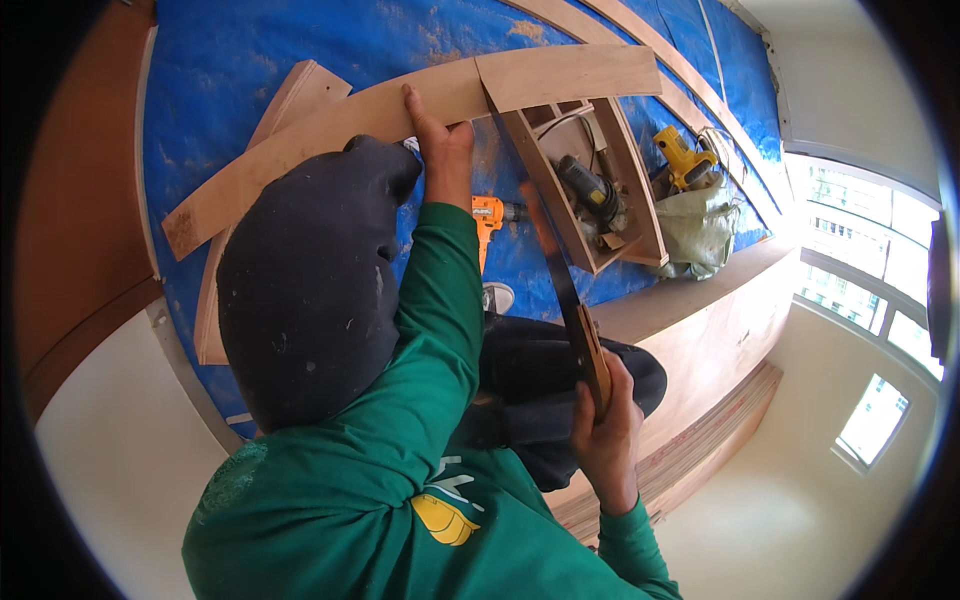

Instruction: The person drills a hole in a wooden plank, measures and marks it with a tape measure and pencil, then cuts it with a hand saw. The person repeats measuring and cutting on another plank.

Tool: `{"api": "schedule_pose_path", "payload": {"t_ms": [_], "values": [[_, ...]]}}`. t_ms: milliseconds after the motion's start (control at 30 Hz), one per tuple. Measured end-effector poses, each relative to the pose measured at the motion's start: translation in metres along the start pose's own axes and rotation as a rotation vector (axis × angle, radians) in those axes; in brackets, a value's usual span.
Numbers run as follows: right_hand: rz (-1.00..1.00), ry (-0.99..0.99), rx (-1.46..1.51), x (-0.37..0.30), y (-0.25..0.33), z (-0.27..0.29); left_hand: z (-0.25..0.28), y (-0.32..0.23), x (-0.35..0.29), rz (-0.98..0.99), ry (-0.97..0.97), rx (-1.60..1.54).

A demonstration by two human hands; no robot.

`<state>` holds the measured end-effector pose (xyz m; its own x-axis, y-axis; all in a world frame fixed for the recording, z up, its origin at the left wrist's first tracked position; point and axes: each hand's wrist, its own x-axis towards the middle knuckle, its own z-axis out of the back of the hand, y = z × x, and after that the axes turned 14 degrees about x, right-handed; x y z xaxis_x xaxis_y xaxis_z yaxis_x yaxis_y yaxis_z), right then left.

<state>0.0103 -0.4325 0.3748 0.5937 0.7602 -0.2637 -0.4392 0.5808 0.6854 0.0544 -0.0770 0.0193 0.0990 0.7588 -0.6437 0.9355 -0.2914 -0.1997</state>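
A long plywood strip [380,103] lies slantwise ahead of me, one part passing behind my bent left leg [310,290]. My left hand [445,145] is closed on its near edge, thumb on the top face, just left of a thin cut line. In my right hand [612,430] is the wooden handle of a handsaw [562,270]. The long blade runs up and away to the strip, its far end at the cut line. Past that line the strip's right part [570,77] reaches over an open wooden box [635,180].
An angle grinder [590,188] with a cord lies in the box. An orange drill [487,215] rests on the blue sheet [400,35]. A yellow power tool [683,157] sits by a pale sack [697,230]. A plywood panel [710,330] and stacked sheets [700,440] stand right.
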Motion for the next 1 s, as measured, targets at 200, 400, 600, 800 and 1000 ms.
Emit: {"api": "schedule_pose_path", "payload": {"t_ms": [200,400,600,800,1000], "values": [[0.413,-0.104,0.117,0.178,-0.021,-0.098,0.007,-0.005,-0.024,0.047,0.155,-0.006],[0.171,-0.024,0.073,0.102,-0.025,-0.066,-0.006,0.004,-0.009,-0.017,0.209,-0.014],[0.039,-0.056,0.033,-0.008,-0.002,-0.007,-0.023,0.004,-0.021,0.047,0.093,0.003],[0.393,-0.143,0.130,0.197,-0.024,-0.103,-0.021,0.002,-0.043,0.073,0.169,0.027],[0.150,-0.036,0.050,0.080,-0.028,-0.058,-0.017,0.008,-0.004,0.052,0.113,0.023]]}}
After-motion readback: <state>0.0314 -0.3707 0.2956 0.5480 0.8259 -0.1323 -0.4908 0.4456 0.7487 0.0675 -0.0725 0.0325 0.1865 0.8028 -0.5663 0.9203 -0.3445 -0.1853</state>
